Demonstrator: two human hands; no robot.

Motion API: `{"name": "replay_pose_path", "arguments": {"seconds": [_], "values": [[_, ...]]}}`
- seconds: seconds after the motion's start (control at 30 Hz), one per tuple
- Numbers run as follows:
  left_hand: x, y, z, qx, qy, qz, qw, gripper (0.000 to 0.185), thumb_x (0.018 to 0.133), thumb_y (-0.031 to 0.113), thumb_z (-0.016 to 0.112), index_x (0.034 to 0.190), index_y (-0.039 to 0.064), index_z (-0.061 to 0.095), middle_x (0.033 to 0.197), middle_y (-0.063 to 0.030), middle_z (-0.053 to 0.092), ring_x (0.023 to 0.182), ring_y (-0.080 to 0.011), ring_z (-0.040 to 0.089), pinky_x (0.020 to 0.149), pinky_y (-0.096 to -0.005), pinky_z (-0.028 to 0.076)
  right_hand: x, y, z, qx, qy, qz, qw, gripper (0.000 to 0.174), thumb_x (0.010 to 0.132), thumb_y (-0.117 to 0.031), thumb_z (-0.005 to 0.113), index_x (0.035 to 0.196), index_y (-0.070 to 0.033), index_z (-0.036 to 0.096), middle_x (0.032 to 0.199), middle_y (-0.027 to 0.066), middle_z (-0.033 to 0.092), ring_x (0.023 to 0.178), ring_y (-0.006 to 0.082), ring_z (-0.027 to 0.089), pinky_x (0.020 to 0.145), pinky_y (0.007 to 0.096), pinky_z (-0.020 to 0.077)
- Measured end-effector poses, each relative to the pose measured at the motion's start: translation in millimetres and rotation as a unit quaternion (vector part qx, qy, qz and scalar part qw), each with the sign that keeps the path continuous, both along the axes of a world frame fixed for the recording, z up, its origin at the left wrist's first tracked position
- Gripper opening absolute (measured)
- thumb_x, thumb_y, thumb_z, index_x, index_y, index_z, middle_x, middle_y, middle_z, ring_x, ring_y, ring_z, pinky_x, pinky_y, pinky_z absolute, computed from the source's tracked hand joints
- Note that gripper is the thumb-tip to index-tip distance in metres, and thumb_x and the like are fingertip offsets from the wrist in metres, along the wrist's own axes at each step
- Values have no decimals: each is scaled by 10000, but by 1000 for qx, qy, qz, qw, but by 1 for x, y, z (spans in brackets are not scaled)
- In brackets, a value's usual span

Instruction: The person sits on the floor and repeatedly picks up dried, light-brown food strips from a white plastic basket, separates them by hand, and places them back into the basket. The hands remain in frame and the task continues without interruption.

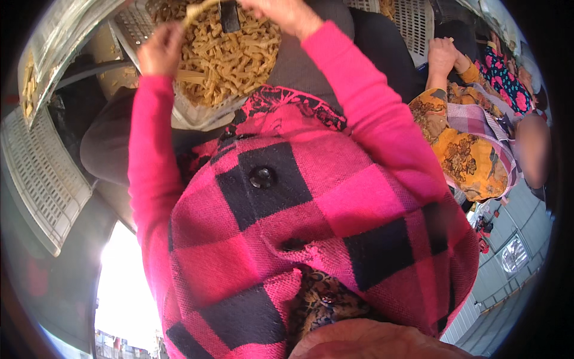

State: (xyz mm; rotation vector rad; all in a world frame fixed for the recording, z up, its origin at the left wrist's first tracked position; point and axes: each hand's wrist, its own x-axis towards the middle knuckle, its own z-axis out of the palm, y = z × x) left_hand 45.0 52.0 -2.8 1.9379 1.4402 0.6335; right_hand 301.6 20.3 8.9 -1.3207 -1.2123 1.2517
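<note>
Near the top edge, my left hand (160, 49) is closed on one end of a pale yellow strip (199, 10). The strip runs up to the fingers of my right hand (284, 15), which the picture's edge partly cuts off. Below the strip, a white plastic basket (210, 117) holds a heap of knotted yellowish pieces (233, 63). A few straight strips (190, 77) lie at its left side, near my left wrist. A dark flat piece (229, 19) reaches over the heap between my hands; its upper end is out of view.
A white perforated crate (49, 175) stands at the left, below clear plastic sheeting (67, 36). At the upper right is another white basket (415, 31). A co-worker in a yellow patterned garment (468, 161) sits at the right, hands raised near it, with others beyond.
</note>
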Motion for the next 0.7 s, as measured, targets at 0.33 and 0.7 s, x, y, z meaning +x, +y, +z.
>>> {"name": "replay_pose_path", "arguments": {"seconds": [0.33,0.7], "values": [[-18,-107,34,-320,-249,58,912,167,899,216,640,995,81,660,641,60,516,503,-17,399,446,-174,298,-27,-86,5,-9,-118,161,980,626,819,-475,660,1187,16,537,1056,126,605,910,193,597,778,344,501],[-8,-97,34,-514,-416,24,750,676,845,632,537,1153,31,577,659,-11,566,453,-80,441,407,-194,332,-41,-93,35,-238,225,188,926,168,851,-136,661,972,-25,624,749,9,608,645,53,556,522,166,399]]}}
